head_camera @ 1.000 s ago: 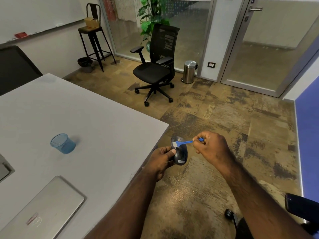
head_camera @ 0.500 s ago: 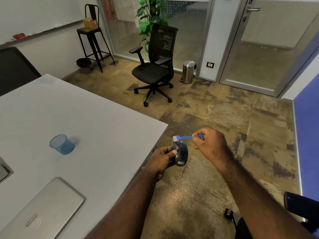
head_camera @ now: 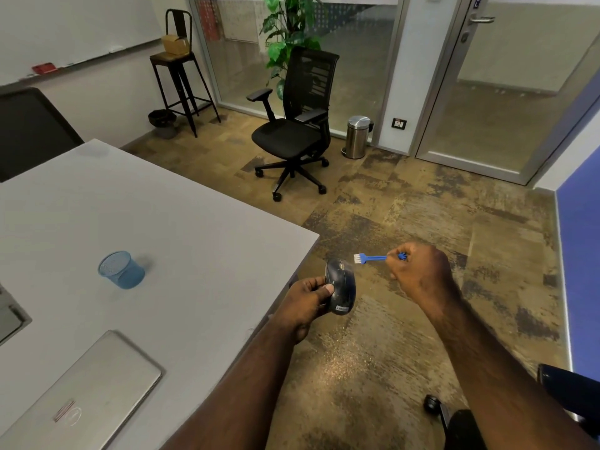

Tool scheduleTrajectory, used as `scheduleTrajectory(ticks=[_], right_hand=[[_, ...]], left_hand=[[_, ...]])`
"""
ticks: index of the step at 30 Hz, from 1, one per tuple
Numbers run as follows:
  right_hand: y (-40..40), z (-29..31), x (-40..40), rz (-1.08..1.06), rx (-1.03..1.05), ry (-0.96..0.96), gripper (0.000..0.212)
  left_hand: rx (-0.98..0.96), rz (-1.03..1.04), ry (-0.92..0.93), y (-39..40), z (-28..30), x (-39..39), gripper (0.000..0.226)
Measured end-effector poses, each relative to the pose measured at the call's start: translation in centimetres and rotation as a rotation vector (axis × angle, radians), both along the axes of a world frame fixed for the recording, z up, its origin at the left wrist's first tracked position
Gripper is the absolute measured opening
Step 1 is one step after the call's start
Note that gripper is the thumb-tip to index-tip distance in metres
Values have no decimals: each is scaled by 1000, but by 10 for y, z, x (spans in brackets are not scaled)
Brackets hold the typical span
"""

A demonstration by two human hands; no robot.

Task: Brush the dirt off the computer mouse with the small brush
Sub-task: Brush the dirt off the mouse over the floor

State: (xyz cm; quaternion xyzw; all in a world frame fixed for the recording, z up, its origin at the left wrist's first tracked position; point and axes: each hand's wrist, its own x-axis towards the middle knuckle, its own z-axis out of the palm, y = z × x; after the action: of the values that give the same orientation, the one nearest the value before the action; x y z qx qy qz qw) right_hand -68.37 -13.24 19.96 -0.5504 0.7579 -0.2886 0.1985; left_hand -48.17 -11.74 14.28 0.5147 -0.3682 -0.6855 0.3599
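The grey table (head_camera: pixel 136 222) fills the left of my view, its corner reaching to just beside my left hand (head_camera: pixel 305 302). The patchy brown carpet (head_camera: pixel 422 206) spreads beyond it, with nothing lying between my hands and the floor. A black office chair (head_camera: pixel 297 131) stands well apart near the glass wall, a tall black stool (head_camera: pixel 181 89) with a cardboard box (head_camera: pixel 175 43) on its seat is further left, and a steel pedal bin (head_camera: pixel 358 136) sits beside the door frame. On the table a closed silver laptop (head_camera: pixel 87 394) lies near my left forearm, its near corner cut off by the frame edge, and a blue mesh cup (head_camera: pixel 120 270) stands upright further in.

My left hand is closed round the computer mouse (head_camera: pixel 341 287), held off the table's corner over the carpet, thumb pressed on its side; my other fingers are hidden behind it. My right hand (head_camera: pixel 418 274) is clenched on the handle of the small brush (head_camera: pixel 370 258), whose white bristles sit just above and right of the mouse's front end, apart from it. Any dirt on the mouse is too small to make out. A dark chair part at lower right is cut off.
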Motion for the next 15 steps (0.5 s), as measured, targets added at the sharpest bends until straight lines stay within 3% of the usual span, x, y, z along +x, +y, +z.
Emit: scheduleTrajectory(ticks=[4,9,15], right_hand=[[5,3,5,100,12,-86,18],[5,-2,2,30,-51,-29,13],[5,4,3,255,14,42,12]], left_hand=[[-4,4,16,0,3,-1,21],[-16,3,23,1,6,-2,23],[-43,23,6,2,5,-2,24]])
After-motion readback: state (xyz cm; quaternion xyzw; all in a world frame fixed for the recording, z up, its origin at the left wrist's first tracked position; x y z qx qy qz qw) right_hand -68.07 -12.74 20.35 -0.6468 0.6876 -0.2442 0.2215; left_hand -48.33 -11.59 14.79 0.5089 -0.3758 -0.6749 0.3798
